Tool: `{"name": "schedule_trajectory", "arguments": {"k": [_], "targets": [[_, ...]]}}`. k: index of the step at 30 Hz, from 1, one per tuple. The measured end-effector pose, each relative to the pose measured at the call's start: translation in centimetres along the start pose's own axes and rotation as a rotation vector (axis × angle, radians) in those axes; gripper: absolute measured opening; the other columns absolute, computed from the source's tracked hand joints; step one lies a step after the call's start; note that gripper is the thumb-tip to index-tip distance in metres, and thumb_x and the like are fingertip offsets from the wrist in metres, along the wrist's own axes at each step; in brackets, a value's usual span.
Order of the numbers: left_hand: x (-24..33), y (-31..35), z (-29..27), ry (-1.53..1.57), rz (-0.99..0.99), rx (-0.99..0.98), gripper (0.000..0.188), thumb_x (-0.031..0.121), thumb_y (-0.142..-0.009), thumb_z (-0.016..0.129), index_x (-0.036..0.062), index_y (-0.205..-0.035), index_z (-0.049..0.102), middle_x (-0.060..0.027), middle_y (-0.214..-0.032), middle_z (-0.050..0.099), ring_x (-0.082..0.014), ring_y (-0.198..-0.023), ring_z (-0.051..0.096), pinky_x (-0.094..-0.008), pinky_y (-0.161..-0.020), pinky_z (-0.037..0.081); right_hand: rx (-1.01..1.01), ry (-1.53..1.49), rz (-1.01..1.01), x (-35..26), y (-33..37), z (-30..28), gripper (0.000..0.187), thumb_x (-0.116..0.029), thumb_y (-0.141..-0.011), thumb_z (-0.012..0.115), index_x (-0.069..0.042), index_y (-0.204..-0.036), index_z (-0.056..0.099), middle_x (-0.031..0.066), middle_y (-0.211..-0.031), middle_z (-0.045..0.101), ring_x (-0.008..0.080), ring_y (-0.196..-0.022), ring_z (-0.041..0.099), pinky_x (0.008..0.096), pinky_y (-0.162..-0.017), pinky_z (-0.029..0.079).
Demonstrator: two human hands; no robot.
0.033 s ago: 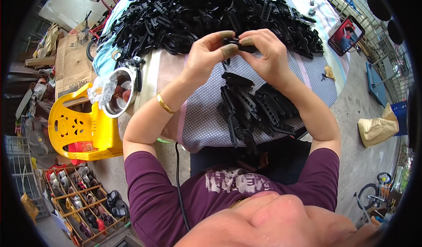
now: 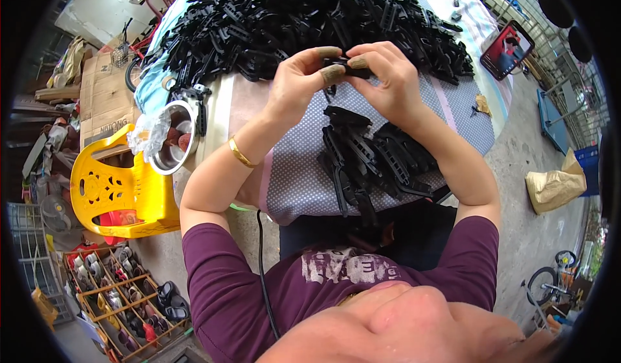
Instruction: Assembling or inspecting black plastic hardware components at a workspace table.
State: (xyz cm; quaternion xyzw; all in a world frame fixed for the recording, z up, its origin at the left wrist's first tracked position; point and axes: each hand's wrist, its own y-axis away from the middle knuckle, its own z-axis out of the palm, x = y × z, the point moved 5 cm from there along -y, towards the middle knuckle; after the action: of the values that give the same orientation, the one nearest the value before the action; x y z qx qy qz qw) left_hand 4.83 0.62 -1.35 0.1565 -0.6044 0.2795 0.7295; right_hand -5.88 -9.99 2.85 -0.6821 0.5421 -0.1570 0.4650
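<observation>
Left hand: the left hand [image 2: 291, 85] comes in from the left; its fingers [image 2: 332, 74], with covers on thumb and forefinger, are nearly closed in a pinch at the black part.
Right hand: the right hand [image 2: 396, 82] meets it from the right; its fingers are also closed on the same piece, with little gap.
Black part: the small black part [image 2: 361, 73] is between the two hands, above the surface [image 2: 294, 162]; its details are too hidden to tell.
Far pile: a large pile [image 2: 278, 20] of black pieces lies beyond the hands.
Near group: a smaller group [image 2: 359, 146] lies nearer to the person.
Step in hand: it seems to be two-handed fingertip work on one piece.
Next move: I judge that it calls for a steady pinch from both sides.
</observation>
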Motion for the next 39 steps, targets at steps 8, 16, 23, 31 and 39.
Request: {"name": "schedule_trajectory", "arguments": {"k": [8,16,23,31,39], "targets": [[2.6,0.3,0.1,-0.313,0.211,-0.028,0.032,-0.006,-0.077,0.064,-0.0036,-0.109,0.058,-0.0086,-0.103,0.063,-0.0117,-0.090,0.060,-0.0227,-0.082,0.050,-0.338,-0.409,0.384,2.8,0.5,1.5,0.043,-0.023,-0.074,0.073,0.000,-0.107,0.058,0.0083,-0.101,0.063,0.0164,-0.094,0.058,0.0280,-0.085,0.044],[3.6,1.1,0.9,-0.559,0.367,-0.044,0.031,-0.006,-0.076,0.066,-0.0031,-0.106,0.060,-0.0049,-0.094,0.065,-0.0088,-0.084,0.060,-0.0217,-0.078,0.051,-0.292,-0.420,0.362,2.3,0.4,0.5,0.033,-0.012,-0.074,0.073,0.001,-0.102,0.062,0.0059,-0.087,0.066,0.0095,-0.082,0.059,0.0239,-0.076,0.047],[4.5,3.1,3.0,-0.657,0.408,-0.280,0.030,-0.003,-0.071,0.069,0.0032,-0.099,0.064,-0.0057,-0.089,0.065,-0.0132,-0.079,0.061,-0.0249,-0.073,0.050,-0.461,-0.908,0.664,4.7,0.8,2.6,0.026,-0.020,-0.092,0.051,-0.002,-0.106,0.063,0.0074,-0.098,0.065,0.0111,-0.084,0.061,0.0245,-0.078,0.048],[5.4,3.4,2.8,-0.916,0.520,-0.288,0.031,0.017,-0.065,0.078,0.0065,-0.090,0.064,-0.0055,-0.084,0.058,-0.0162,-0.067,0.054,-0.0276,-0.059,0.045,-0.592,0.087,-0.174,1.8,1.3,5.4,0.024,-0.008,-0.071,0.061,-0.010,-0.095,0.064,-0.0006,-0.099,0.060,0.0206,-0.086,0.052,0.0297,-0.076,0.049],[3.2,-0.5,-4.8,-1.674,0.344,0.033,0.012,0.005,-0.070,0.063,0.0052,-0.082,0.061,-0.0092,-0.080,0.056,-0.0268,-0.083,0.056,-0.0345,-0.071,0.047,-0.563,-0.007,-0.131,1.1,1.5,3.7,0.021,-0.007,-0.069,0.064,-0.006,-0.090,0.061,0.0045,-0.086,0.058,0.0230,-0.087,0.052,0.0327,-0.073,0.048]]}}
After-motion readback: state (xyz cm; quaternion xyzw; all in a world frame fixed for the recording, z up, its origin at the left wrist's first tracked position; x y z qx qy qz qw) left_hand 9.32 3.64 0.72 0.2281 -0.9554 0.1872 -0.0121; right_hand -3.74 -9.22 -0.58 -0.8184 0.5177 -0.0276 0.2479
